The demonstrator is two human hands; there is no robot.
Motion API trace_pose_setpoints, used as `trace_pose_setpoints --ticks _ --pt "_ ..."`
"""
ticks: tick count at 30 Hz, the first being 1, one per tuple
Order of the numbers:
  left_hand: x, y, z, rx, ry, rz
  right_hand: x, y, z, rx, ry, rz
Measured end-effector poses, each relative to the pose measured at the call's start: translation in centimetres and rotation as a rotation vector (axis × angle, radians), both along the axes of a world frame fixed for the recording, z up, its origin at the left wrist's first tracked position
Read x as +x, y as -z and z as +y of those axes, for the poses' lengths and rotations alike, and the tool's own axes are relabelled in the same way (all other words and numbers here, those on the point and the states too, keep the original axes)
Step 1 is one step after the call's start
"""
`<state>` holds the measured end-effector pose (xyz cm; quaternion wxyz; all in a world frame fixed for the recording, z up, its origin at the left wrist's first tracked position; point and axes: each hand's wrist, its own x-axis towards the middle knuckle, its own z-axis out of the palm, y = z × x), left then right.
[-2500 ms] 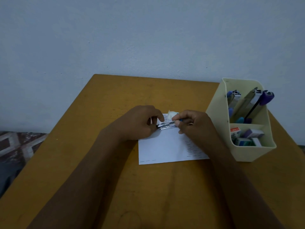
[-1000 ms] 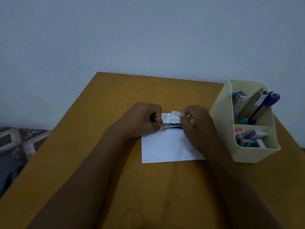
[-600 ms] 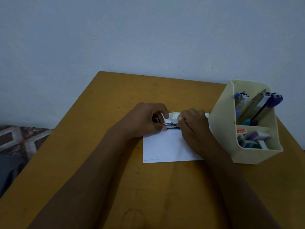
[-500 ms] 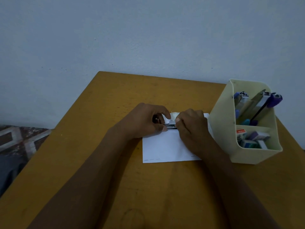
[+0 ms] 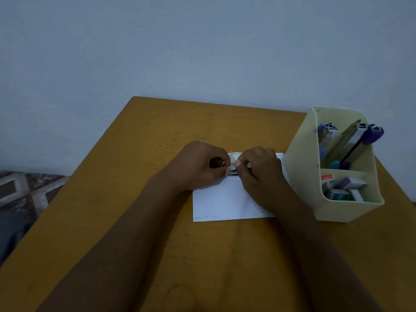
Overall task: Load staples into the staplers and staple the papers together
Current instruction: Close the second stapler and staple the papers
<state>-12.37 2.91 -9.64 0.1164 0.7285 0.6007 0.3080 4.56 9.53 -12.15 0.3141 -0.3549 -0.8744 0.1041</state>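
L hand (image 5: 198,167), R hand (image 5: 258,171) hold stapler (image 5: 233,172) (prob.) on paper (image 5: 220,202); print (image 5: 206,217) illegible.

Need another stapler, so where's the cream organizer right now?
In the head view, the cream organizer stands at the right edge of the table, just right of the paper and the right hand.

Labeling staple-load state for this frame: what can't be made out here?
Head view, dim:
- stapler: mostly covered by the left hand and right hand gripping it; staples inside cannot be told.
- small white thing between the hands: too little shows to name it.
- paper: far edge under the hands; sheet count and print too small.
- boxes in the organizer: labels too small.
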Motion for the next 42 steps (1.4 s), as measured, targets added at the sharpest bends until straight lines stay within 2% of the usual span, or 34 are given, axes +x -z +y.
trace_pose_setpoints --ticks 3,6,11,26,42 --pt "-0.04 -0.02 -0.02 -0.006 0.002 0.007 0.36 -0.48 0.32 -0.078 -0.094 0.059" --pt "-0.09 -0.01 -0.08 0.010 0.004 0.019 0.57 -0.72 0.43 -0.068 -0.161 0.049" --pt "-0.20 -0.08 -0.13 -0.011 0.011 0.020 0.64 -0.60 0.49 -0.086 -0.159 0.043" --pt "-0.60 -0.34 -0.34 -0.106 0.037 -0.182 0.63 -0.89 -0.09 -0.139 -0.179 0.071" --pt "-0.62 -0.48 -0.30 -0.126 0.015 -0.177 0.80 -0.97 -0.06 -0.099 -0.165 0.036"
